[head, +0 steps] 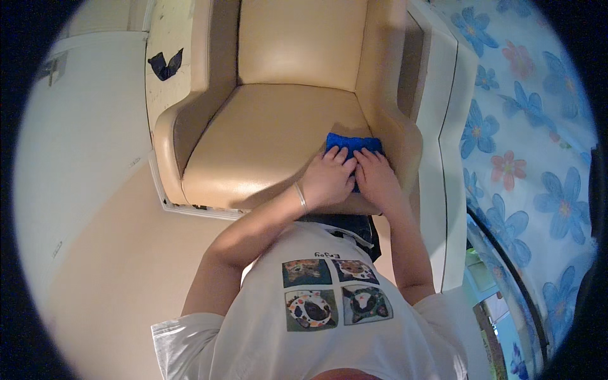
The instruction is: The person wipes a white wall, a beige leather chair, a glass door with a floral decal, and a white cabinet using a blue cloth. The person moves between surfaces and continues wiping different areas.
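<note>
A folded blue cloth (354, 141) lies on the seat of a tan leather-like armchair (266, 128), at its front right corner beside the armrest. My left hand (330, 178), with a clear bangle at the wrist, rests on the cloth's left part, fingers bent over it. On the right part lies my right hand (375, 173), close beside the other. Both hands press or hold the cloth from above; whether any fingers pinch it cannot be told. Parts of the cloth are hidden under the hands.
A black scrap (165, 65) lies on the pale surface left of the chair. White panelled furniture (439, 142) stands close to the right armrest. Beyond it hangs or lies a flowered blue-and-white fabric (522, 133). A white door-like panel (90, 104) is at the left.
</note>
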Tool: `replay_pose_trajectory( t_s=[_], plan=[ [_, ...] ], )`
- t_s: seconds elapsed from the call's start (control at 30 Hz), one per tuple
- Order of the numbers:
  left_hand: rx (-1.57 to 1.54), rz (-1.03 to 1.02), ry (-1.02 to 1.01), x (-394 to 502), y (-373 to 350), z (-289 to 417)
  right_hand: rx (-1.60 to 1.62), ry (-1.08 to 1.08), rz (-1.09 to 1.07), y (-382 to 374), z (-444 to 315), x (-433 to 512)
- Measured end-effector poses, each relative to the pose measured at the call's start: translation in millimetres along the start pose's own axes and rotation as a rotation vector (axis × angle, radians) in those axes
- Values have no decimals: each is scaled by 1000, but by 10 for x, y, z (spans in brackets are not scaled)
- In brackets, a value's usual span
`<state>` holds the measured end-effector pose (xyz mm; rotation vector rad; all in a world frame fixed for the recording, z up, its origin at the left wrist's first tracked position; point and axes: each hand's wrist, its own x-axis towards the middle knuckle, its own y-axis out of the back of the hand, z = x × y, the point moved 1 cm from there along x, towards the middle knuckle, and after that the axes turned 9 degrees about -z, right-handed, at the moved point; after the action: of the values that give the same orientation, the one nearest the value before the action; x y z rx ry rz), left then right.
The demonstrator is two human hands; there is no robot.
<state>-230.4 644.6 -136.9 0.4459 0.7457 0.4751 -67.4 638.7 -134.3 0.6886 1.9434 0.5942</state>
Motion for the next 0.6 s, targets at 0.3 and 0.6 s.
replay_pose_trajectory(
  t_s=[0.3, 0.6],
  plan=[
    [105, 257, 212, -907, 129, -436, 41, 311, 223, -309, -868, 431],
    [314, 658, 472, -1524, -89, -684, 52, 543, 288, -447, -1642, 573]
  ],
)
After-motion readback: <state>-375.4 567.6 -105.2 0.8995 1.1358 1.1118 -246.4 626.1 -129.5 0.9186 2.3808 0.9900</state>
